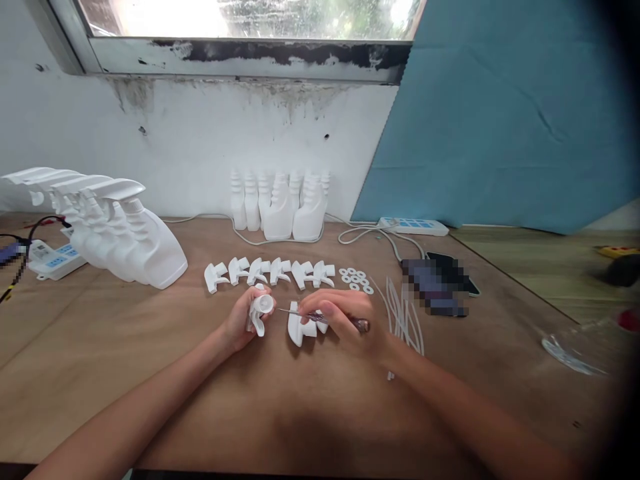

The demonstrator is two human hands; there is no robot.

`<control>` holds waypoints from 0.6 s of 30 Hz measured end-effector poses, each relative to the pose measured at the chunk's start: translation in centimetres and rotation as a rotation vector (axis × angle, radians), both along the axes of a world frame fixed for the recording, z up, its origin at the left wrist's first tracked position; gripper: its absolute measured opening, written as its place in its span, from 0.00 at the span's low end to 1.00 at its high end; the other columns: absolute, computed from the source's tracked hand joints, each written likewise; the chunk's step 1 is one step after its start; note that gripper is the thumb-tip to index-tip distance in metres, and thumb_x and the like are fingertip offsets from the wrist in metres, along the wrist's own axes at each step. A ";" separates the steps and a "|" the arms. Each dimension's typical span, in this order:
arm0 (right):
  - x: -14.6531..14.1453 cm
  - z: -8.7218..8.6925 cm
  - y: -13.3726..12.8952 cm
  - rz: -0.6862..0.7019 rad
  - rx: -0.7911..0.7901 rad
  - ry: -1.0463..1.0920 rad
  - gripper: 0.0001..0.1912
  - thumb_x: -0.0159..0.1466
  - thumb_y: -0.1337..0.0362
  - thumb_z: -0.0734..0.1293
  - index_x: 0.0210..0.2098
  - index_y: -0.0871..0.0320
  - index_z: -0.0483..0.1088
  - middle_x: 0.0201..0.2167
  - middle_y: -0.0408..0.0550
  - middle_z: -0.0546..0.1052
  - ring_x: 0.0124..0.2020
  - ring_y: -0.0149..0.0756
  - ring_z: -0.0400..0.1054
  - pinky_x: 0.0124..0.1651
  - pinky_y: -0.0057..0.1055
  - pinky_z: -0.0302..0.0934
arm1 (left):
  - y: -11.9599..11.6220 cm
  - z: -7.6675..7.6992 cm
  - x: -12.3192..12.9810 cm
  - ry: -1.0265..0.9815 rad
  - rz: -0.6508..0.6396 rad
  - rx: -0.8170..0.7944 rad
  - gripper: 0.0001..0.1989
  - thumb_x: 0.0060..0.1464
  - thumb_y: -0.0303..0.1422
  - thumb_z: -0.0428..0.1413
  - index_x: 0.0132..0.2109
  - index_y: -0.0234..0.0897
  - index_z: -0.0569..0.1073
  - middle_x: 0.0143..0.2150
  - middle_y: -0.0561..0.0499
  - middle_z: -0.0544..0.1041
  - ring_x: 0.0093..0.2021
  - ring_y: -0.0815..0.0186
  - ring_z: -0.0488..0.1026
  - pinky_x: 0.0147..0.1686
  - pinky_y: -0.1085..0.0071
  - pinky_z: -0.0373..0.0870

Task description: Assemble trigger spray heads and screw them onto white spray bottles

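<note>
Forearms [165, 387] nearest, over brown counter [240, 427]. Left hand [241, 320]: grip closed around white spray head [260, 309]. Right hand [350, 317]: grip closed on slim-shafted tool [320, 317], tip just beside spray head. Loose heads [297, 330] by right fingers; beyond, head row [280, 271], rings [355, 287], pale tubes [404, 323], bottles [307, 213].

- Smooth white plastic, that trigger sprayer head [261, 308], softly shiny!
- The screwdriver shaft [288, 311] was slim metal, and its handle [362, 325] looked glossy!
- Smooth white plastic again on the spray bottles [163, 250]!
- The tabletop [90, 340] looked like wood, with a low sheen!
- And the blue curtain [500, 133] was matt, creased cloth!
</note>
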State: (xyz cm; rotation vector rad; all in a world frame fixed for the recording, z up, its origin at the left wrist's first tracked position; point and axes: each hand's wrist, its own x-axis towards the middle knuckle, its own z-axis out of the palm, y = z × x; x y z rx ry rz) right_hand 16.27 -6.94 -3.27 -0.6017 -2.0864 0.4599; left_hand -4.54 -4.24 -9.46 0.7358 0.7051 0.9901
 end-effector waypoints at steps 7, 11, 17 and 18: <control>-1.6 -0.2 1.1 0.126 -0.058 -0.086 0.08 0.65 0.68 0.63 0.33 0.58 0.73 0.30 0.47 0.79 0.31 0.32 0.73 0.36 0.29 0.68 | 0.1 -0.4 0.1 0.012 -0.027 0.024 0.09 0.45 0.35 0.53 0.29 0.37 0.61 0.18 0.57 0.64 0.14 0.75 0.55 0.12 0.80 0.46; -1.1 0.7 1.4 0.216 -0.125 -0.179 0.05 0.65 0.68 0.65 0.36 0.58 0.74 0.31 0.47 0.79 0.31 0.31 0.73 0.37 0.27 0.67 | 0.1 -0.9 0.0 0.041 -0.036 0.036 0.09 0.45 0.36 0.54 0.29 0.36 0.62 0.19 0.56 0.66 0.15 0.75 0.57 0.12 0.80 0.49; -0.7 0.3 1.7 0.175 -0.259 -0.168 0.07 0.65 0.66 0.64 0.34 0.59 0.74 0.28 0.45 0.78 0.28 0.28 0.70 0.32 0.24 0.64 | 0.1 -1.5 -0.2 0.085 -0.035 0.053 0.08 0.46 0.34 0.55 0.30 0.36 0.63 0.17 0.57 0.63 0.13 0.74 0.57 0.11 0.80 0.51; -0.8 0.0 1.6 0.177 -0.261 -0.153 0.07 0.66 0.66 0.64 0.35 0.59 0.74 0.29 0.46 0.78 0.29 0.29 0.71 0.34 0.25 0.65 | 0.1 -1.5 -0.2 0.081 -0.035 0.053 0.08 0.46 0.35 0.54 0.30 0.37 0.63 0.16 0.58 0.62 0.13 0.74 0.56 0.11 0.80 0.51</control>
